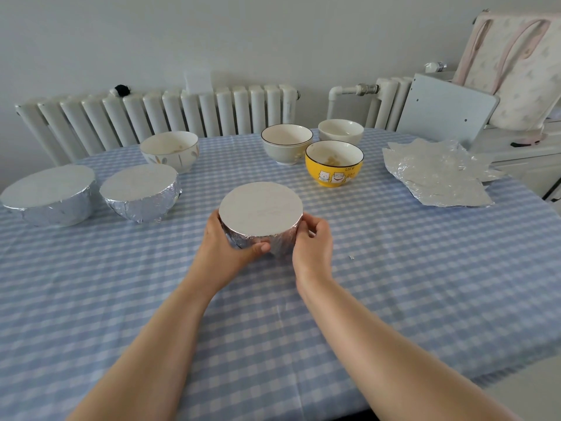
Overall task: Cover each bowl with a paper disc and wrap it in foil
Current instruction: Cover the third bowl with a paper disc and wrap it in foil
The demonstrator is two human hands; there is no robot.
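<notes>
A foil-wrapped bowl (pixel 261 211) stands at the middle of the checked table, its flat top smooth and silvery. My left hand (pixel 226 244) cups its left side, thumb pressed on the front foil. My right hand (pixel 312 241) curls against its right side, fingers pinching the foil there. Two more foil-wrapped bowls (pixel 48 196) (pixel 141 192) sit at the left. Uncovered bowls stand behind: a yellow cat bowl (pixel 334 165), a white black-rimmed bowl (pixel 287 144), a small white bowl (pixel 340 132) and a white patterned bowl (pixel 170 150).
Crumpled foil sheets (pixel 437 174) lie at the table's right edge. A radiator (pixel 158 113) runs along the wall behind the table. A white chair back (pixel 446 110) and a padded seat stand at the far right. A tiny foil scrap (pixel 351 257) lies right of my hands.
</notes>
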